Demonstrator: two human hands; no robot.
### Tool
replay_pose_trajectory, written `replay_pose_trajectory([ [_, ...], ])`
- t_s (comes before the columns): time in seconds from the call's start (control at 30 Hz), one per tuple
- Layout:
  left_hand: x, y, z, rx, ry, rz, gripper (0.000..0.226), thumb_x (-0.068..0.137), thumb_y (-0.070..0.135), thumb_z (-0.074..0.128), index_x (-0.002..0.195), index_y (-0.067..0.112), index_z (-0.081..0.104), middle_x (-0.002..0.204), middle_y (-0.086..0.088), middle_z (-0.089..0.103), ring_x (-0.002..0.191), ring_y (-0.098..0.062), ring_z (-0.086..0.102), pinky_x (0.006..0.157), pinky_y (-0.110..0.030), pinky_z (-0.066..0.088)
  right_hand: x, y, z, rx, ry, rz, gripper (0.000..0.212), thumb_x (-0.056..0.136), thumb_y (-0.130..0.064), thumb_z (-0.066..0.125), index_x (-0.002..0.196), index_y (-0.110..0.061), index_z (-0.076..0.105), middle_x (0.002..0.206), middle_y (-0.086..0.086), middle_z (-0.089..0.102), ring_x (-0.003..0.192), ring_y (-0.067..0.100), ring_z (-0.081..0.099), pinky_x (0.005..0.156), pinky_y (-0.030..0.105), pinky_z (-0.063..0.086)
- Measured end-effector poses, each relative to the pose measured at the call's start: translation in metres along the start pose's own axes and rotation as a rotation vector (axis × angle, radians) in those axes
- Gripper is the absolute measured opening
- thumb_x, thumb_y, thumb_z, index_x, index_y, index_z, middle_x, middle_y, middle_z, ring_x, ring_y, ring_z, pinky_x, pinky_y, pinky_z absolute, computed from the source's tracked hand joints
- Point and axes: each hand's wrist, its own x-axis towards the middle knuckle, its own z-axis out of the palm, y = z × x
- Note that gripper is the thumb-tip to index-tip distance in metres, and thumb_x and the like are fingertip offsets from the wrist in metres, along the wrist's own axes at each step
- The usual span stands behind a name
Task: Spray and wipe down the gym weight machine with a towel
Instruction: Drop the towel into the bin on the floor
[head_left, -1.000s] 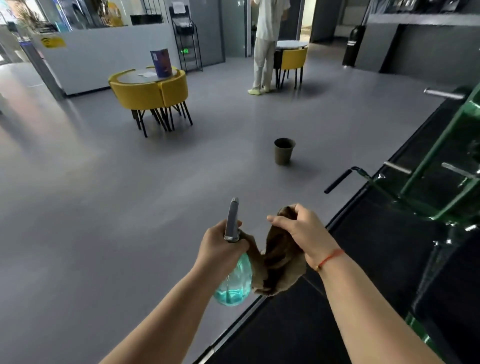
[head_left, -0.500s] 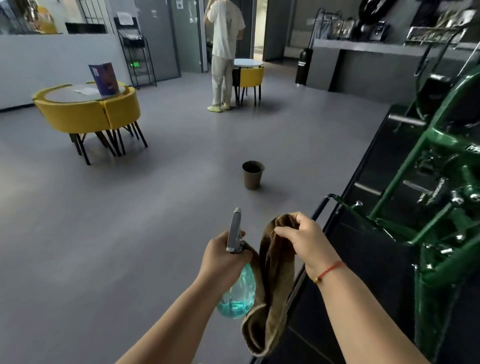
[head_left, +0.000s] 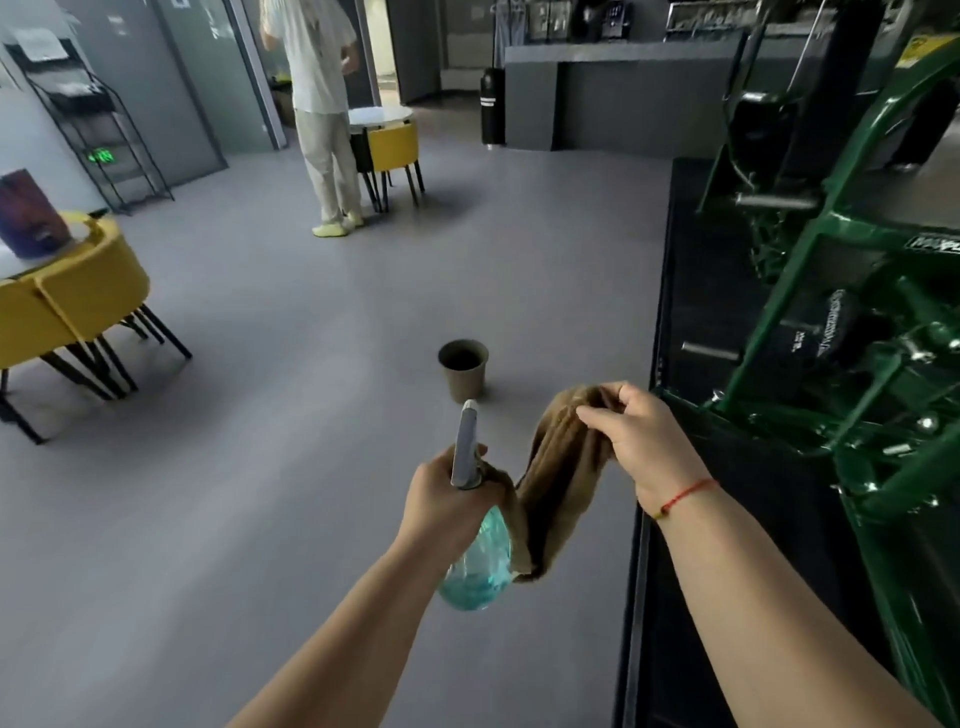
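Some of the spray bottle (head_left: 475, 561) hides in left hand (head_left: 441, 504), fingers curled; right hand (head_left: 644, 441) pinches towel (head_left: 561, 478).

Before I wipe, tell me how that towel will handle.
Likely floppy: the towel droops in folds from the right hand. Probably light, since a fingertip pinch holds it. It may snag, draping against the bottle in the left hand.
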Motion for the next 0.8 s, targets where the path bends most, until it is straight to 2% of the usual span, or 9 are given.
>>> replay_pose_trajectory([
  [0.07,0.037,0.0,-0.008,0.006,0.014,-0.012,0.027,0.076,0.007,0.08,0.1,0.017,0.071,0.109,0.006,0.071,0.094,-0.021,0.069,0.087,-0.041,0.056,0.036,0.0,0.02,0.015,0.02,-0.004,0.012,0.088,-0.022,0.071,0.098,-0.016,0.068,0.099,0.01,0.075,0.098,0.027,0.071,0.094,0.052,0.057],
  [0.17,0.097,0.0,-0.019,0.006,0.036,-0.024,0.03,0.077,0.005,0.078,0.106,0.014,0.071,0.109,0.004,0.071,0.091,-0.019,0.068,0.08,-0.035,0.054,0.093,0.0,0.051,0.019,0.03,0.008,0.006,0.093,-0.018,0.069,0.097,-0.016,0.066,0.1,0.011,0.073,0.098,0.027,0.07,0.093,0.049,0.057],
  [0.3,0.182,0.008,-0.031,0.116,-0.001,-0.016,0.031,0.08,0.003,0.075,0.107,0.017,0.068,0.101,0.004,0.07,0.076,-0.017,0.065,0.07,-0.035,0.054,0.183,-0.006,0.093,-0.103,-0.098,0.003,0.004,0.095,-0.013,0.064,0.095,-0.018,0.064,0.097,0.007,0.07,0.097,0.024,0.067,0.088,0.04,0.055],
  [0.4,0.242,0.017,-0.038,0.221,0.011,-0.01,0.029,0.08,0.005,0.073,0.102,0.022,0.067,0.102,0.011,0.069,0.086,-0.02,0.067,0.081,-0.043,0.057,0.248,-0.021,0.119,-0.18,-0.163,0.003,0.004,0.095,-0.015,0.064,0.098,-0.018,0.064,0.098,0.005,0.07,0.098,0.022,0.066,0.089,0.039,0.054],
  [0.5,0.293,0.023,-0.04,0.232,0.028,-0.037,0.033,0.081,0.006,0.075,0.107,0.024,0.067,0.103,0.011,0.068,0.092,-0.019,0.067,0.087,-0.043,0.058,0.302,-0.035,0.137,-0.172,-0.16,-0.011,0.004,0.094,-0.017,0.065,0.097,-0.019,0.064,0.096,0.004,0.071,0.095,0.021,0.067,0.089,0.041,0.056],
  [0.6,0.344,0.026,-0.041,0.181,0.032,-0.066,0.028,0.082,0.005,0.075,0.107,0.016,0.07,0.113,0.012,0.068,0.094,-0.015,0.067,0.087,-0.038,0.057,0.35,-0.048,0.151,-0.097,-0.13,-0.004,0.007,0.094,-0.015,0.066,0.101,-0.013,0.065,0.097,0.007,0.071,0.095,0.022,0.069,0.083,0.037,0.057],
  [0.7,0.394,0.026,-0.041,0.131,0.044,-0.104,0.029,0.081,0.005,0.074,0.107,0.018,0.071,0.114,0.007,0.071,0.098,-0.017,0.068,0.091,-0.04,0.056,0.396,-0.057,0.165,0.126,-0.035,0.072,0.008,0.095,-0.006,0.063,0.103,-0.008,0.064,0.1,0.013,0.072,0.095,0.026,0.071,0.081,0.038,0.058],
  [0.73,0.412,0.024,-0.042,0.109,0.048,-0.117,0.03,0.08,0.005,0.074,0.106,0.018,0.071,0.112,0.003,0.072,0.098,-0.018,0.069,0.09,-0.04,0.056,0.411,-0.061,0.17,0.217,-0.009,0.107,0.009,0.096,-0.004,0.061,0.103,-0.008,0.063,0.103,0.015,0.072,0.096,0.027,0.071,0.08,0.039,0.058],
  [0.8,0.447,0.022,-0.043,0.077,0.059,-0.144,0.03,0.079,0.004,0.075,0.105,0.018,0.071,0.104,-0.002,0.073,0.09,-0.02,0.069,0.077,-0.033,0.054,0.439,-0.07,0.181,0.396,0.013,0.157,0.008,0.097,-0.003,0.059,0.102,-0.009,0.061,0.107,0.019,0.071,0.1,0.03,0.071,0.083,0.045,0.058],
])
